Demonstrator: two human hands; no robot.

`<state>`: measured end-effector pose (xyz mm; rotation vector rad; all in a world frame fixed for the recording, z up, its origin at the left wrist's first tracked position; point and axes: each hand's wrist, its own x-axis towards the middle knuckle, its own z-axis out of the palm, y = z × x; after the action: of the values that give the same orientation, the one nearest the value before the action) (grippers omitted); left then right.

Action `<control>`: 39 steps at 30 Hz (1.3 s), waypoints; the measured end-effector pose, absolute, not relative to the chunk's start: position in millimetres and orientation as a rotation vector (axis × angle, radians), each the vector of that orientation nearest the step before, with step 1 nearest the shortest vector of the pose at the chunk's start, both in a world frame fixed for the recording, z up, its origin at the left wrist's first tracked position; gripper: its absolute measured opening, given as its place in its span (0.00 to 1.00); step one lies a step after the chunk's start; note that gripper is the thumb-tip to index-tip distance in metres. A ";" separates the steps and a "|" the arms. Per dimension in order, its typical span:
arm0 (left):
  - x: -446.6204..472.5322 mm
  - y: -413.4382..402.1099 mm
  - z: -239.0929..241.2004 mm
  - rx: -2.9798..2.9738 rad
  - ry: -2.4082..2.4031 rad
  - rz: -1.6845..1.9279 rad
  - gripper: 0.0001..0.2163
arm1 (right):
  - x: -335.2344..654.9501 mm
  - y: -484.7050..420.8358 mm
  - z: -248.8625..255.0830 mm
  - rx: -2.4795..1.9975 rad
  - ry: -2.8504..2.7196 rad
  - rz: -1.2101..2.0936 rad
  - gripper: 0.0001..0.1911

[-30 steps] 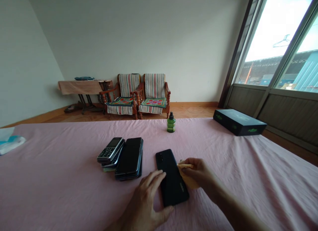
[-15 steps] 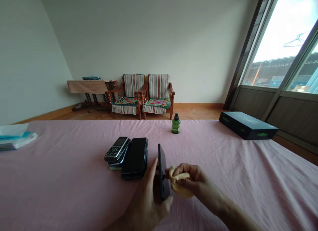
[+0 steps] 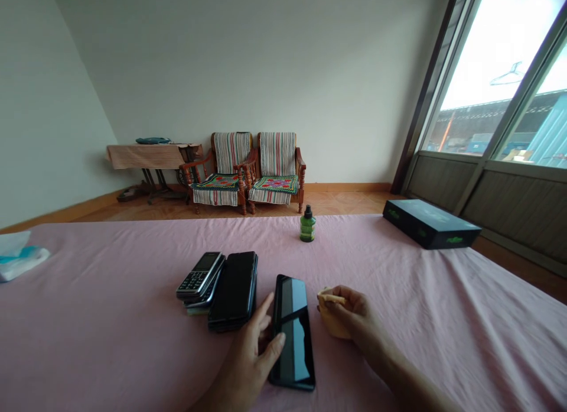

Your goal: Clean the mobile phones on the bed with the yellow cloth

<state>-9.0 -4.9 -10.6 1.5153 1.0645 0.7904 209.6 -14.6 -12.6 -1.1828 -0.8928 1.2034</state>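
Note:
A black smartphone [image 3: 293, 335] is in front of me with its glossy screen up, showing bright window reflections. My left hand [image 3: 254, 347] grips its left edge, thumb over the screen side and fingers along the edge; whether the phone touches the cloth I cannot tell. To the right of it, my right hand [image 3: 354, 314] pinches a folded yellow cloth [image 3: 335, 323], apart from the phone. Left of my left hand lies a stack of dark smartphones [image 3: 234, 288]. Beside that is a pile of keypad phones [image 3: 201, 277].
A green bottle with a black cap [image 3: 307, 226] stands near the far edge of the pink-covered surface [image 3: 110, 317]. At the right rear is a black box [image 3: 429, 223], and a tissue pack [image 3: 22, 258] at the far left. Two wooden armchairs [image 3: 277, 164] stand beyond.
The smartphone has turned from upright on edge to screen up. My right hand has drawn the yellow cloth away from it to the right. The view has shifted slightly.

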 end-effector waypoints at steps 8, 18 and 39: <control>-13.9 8.7 -17.6 1.363 1.020 0.808 0.44 | 202.1 -10.0 -30.2 -1.118 -1.035 1.125 0.17; -10.2 4.9 -8.7 1.284 0.841 0.880 0.26 | 204.4 -15.6 -25.9 -1.091 -1.031 1.169 0.17; 45.5 20.2 38.0 2.021 1.239 0.882 0.25 | 214.7 -13.4 -15.9 -1.059 -0.832 1.065 0.19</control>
<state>45.5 20.2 38.0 2.0206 1.2389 0.8819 214.7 -13.4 -15.9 -1.0592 -0.8317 1.0653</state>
